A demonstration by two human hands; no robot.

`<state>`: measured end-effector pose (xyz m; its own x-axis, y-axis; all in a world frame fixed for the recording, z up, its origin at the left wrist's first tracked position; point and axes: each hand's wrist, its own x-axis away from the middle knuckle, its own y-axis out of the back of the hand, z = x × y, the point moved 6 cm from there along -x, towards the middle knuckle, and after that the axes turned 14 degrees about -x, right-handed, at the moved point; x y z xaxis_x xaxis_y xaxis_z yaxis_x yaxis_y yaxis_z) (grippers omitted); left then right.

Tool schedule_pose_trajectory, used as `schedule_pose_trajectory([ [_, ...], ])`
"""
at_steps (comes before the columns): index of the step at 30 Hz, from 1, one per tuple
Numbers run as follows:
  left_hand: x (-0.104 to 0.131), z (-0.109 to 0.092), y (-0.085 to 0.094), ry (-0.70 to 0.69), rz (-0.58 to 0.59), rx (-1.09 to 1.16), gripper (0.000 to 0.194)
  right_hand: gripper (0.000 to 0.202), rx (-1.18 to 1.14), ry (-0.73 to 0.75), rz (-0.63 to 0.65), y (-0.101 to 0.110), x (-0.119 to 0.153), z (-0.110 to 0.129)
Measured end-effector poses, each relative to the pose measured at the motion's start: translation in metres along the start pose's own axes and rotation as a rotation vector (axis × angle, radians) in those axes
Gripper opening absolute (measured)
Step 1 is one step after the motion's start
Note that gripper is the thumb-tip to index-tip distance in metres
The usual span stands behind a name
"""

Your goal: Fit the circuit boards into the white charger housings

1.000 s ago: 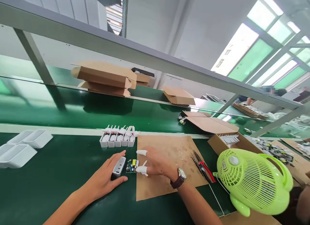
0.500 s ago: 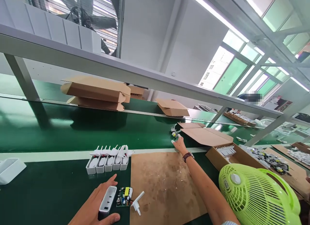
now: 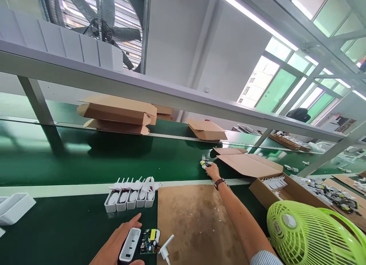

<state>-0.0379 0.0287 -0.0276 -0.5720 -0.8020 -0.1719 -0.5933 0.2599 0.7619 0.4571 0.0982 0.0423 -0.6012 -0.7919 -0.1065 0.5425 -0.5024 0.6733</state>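
My right hand (image 3: 213, 170) reaches far forward onto the green belt. Its fingers pinch a small circuit board (image 3: 204, 164) with a white plug (image 3: 203, 157) beside it. Low on the near side, my left hand (image 3: 116, 244) curves around a white plastic casing (image 3: 130, 245) with slots in its face, its index finger stretched out and the thumb partly cut off by the frame edge. Just right of that casing lies another circuit board (image 3: 150, 241) with a yellow component. A white plug piece (image 3: 166, 249) lies next to it on the brown sheet.
Several white casings (image 3: 130, 204) with parts in them stand in a row ahead of my left hand. Brown cardboard (image 3: 197, 227) covers the bench middle. A green fan (image 3: 297, 230) and an open carton (image 3: 294, 190) stand right. White trays (image 3: 18, 208) sit left; a shelf beam (image 3: 171, 91) crosses above.
My right hand has closed on the circuit board and plug, which have shifted slightly on the belt. My left hand stays with the casing. The whole view has moved a little.
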Motion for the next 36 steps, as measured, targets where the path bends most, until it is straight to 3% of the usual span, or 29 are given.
schedule_pose_trajectory([
  [5,0.001,-0.004,0.002,0.014,-0.005,-0.028,0.075,0.033,-0.119,-0.026,-0.017,0.009,0.044,0.011],
  [9,-0.002,-0.01,0.004,-0.047,0.02,-0.109,0.071,0.044,-0.172,0.017,-0.046,0.031,0.107,0.006],
  [14,-0.002,-0.017,0.006,-0.129,0.005,-0.216,0.079,0.044,-0.177,0.034,-0.077,0.059,0.185,-0.007],
  [17,-0.003,-0.018,0.007,-0.161,0.006,-0.25,0.079,0.047,-0.15,0.033,-0.088,0.073,0.211,-0.01],
  [20,-0.004,-0.019,0.011,-0.185,-0.005,-0.25,0.078,0.053,-0.111,0.094,-0.092,0.079,0.22,0.003],
  [22,-0.005,-0.022,0.015,-0.187,-0.005,-0.232,0.078,0.055,-0.096,0.18,-0.046,0.07,0.223,0.025],
  [24,-0.004,-0.027,0.019,-0.183,0.009,-0.206,0.08,0.052,-0.093,0.29,0.046,0.048,0.229,0.055],
  [30,-0.002,-0.031,0.027,-0.105,0.049,-0.161,0.082,0.058,-0.048,0.707,0.48,-0.054,0.271,0.137],
  [33,0.0,-0.03,0.029,-0.067,0.022,-0.164,0.084,0.066,0.078,0.801,0.612,-0.086,0.286,0.147],
  [36,-0.001,-0.029,0.028,-0.038,0.004,-0.166,0.087,0.069,0.158,0.809,0.632,-0.095,0.291,0.14],
])
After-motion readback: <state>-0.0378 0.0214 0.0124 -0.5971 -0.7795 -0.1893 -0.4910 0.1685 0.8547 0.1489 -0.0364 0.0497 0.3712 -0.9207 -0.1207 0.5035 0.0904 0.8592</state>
